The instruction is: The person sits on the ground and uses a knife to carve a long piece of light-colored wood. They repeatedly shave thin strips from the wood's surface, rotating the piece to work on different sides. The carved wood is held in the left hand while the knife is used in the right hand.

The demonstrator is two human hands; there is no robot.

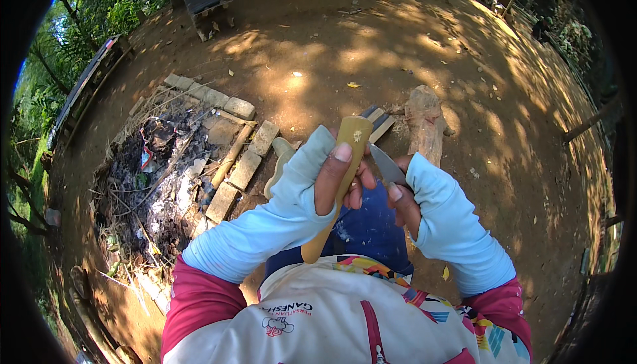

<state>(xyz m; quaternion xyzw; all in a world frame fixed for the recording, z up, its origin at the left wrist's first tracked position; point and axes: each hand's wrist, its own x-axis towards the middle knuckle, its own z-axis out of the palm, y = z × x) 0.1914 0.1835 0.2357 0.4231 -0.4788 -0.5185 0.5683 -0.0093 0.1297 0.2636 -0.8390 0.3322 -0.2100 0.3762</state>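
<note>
My left hand (326,183) is closed around a smooth, yellowish-brown wooden handle (352,163). The piece is long and slightly curved; its broad, pale-marked end tilts up and away from me, and its rounded end points down toward my shirt. In my right hand (406,210) is a knife, its short pointed grey blade (386,166) just right of the wood. Thumb and fingers pinch the knife low down, and its grip is mostly hidden. Whether the edge touches the wood I cannot tell. Both hands wear pale blue sleeves that leave the fingers bare.
A fire pit of ash and litter (162,171) lies to the left, edged with pale blocks (245,168). Ahead stand a log (424,122) and a dark striped block (379,122). My blue-clad lap (371,224) is under my hands, with pale flecks on it.
</note>
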